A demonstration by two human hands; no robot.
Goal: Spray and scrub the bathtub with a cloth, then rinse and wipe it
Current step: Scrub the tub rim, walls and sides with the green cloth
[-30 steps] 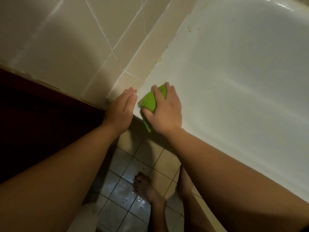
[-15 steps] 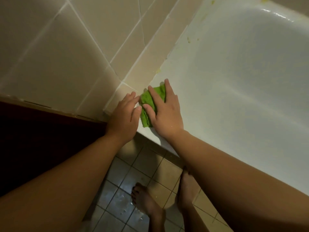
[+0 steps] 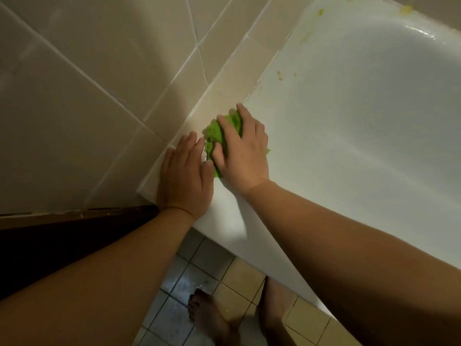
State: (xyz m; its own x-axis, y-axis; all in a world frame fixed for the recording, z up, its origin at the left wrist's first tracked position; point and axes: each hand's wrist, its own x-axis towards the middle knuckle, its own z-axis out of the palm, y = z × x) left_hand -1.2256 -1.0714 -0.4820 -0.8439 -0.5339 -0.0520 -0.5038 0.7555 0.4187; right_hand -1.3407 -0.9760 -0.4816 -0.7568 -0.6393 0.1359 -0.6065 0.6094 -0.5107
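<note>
Here, green cloth (image 3: 219, 136) under spread right hand (image 3: 242, 156) fingers, on bathtub (image 3: 349, 146) rim, left hand (image 3: 184, 176) flat beside

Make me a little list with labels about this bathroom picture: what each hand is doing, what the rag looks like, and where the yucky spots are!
left hand: flat on the tub's corner, fingers straight, beside the cloth
right hand: pressing the cloth down, fingers spread over it
cloth: green, bunched, on the bathtub's rim by the wall
bathtub: white, shiny inside
yucky spots: yellowish bits farther along the rim
floor: tiled, bare feet on it
</note>
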